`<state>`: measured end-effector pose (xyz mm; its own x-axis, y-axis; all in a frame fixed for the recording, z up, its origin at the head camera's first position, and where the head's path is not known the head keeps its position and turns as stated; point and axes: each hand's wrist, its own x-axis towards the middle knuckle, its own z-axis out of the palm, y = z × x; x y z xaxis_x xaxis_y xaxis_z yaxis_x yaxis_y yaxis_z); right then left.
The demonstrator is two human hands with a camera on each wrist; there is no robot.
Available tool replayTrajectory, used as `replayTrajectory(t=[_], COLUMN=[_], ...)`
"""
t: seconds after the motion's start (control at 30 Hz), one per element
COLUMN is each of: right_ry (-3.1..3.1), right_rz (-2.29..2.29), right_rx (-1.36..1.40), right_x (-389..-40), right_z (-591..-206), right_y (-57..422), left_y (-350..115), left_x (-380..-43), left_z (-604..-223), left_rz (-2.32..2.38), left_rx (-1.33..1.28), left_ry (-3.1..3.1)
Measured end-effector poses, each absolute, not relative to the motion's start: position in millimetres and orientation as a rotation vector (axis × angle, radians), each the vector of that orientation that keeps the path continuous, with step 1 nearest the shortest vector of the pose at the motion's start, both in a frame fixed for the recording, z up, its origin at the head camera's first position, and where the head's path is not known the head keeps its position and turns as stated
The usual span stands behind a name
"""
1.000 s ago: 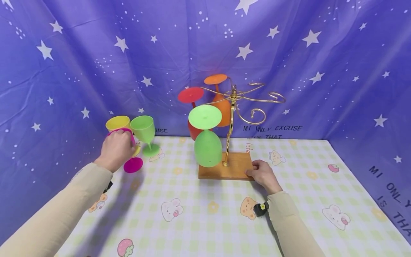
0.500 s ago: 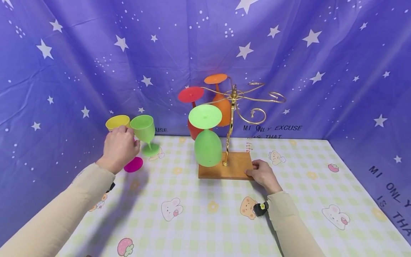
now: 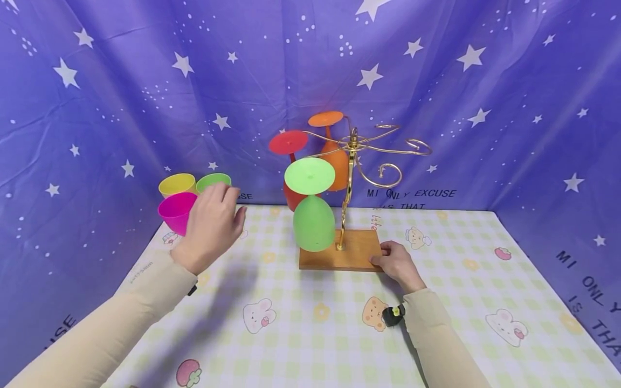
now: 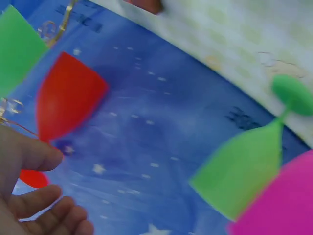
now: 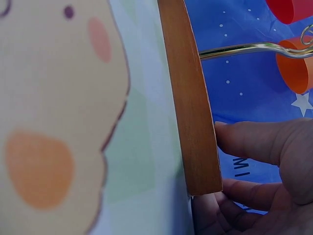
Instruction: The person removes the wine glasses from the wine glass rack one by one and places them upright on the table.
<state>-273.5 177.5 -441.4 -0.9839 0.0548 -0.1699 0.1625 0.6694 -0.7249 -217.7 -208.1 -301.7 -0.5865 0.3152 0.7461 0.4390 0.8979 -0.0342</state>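
Observation:
My left hand point(image 3: 211, 229) is just right of the magenta goblet point(image 3: 176, 213), overlapping the lower part of the standing green goblet point(image 3: 213, 179). In the left wrist view its thumb and fingers point(image 4: 36, 200) are spread with nothing between them. A yellow goblet point(image 3: 172, 186) stands behind the magenta one. My right hand point(image 3: 398, 264) grips the right end of the wooden base point(image 3: 359, 250) of a gold wire goblet rack point(image 3: 346, 199), thumb on top. Upside down on the rack's left arms hang a green goblet point(image 3: 314, 223), a red goblet point(image 3: 288, 143) and an orange goblet point(image 3: 335, 161).
A checked cloth with cartoon prints point(image 3: 291, 345) covers the table. Bare curled wire arms point(image 3: 388, 175) reach out on the rack's right side. A blue star-patterned curtain point(image 3: 436, 97) closes in the back and both sides.
My left hand has come away from the magenta goblet and moved to the right, uncovering its bowl. The right hand and the rack have stayed put.

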Motion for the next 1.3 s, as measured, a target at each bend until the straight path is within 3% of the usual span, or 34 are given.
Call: replayTrajectory(t=[0.7,1.3], right_ry=[2.739,2.728], right_rz=[-1.211,-1.218], right_rx=[0.21,0.232], right_x=[-272,-273], right_z=[-442,-440], right_y=[178,175], left_y=[-118,-102], left_x=[-201,-207], left_z=[-252,-248], left_rz=[-0.462,-0.415], left_rx=[-0.963,-0.972], left_ry=[-1.66,-1.652])
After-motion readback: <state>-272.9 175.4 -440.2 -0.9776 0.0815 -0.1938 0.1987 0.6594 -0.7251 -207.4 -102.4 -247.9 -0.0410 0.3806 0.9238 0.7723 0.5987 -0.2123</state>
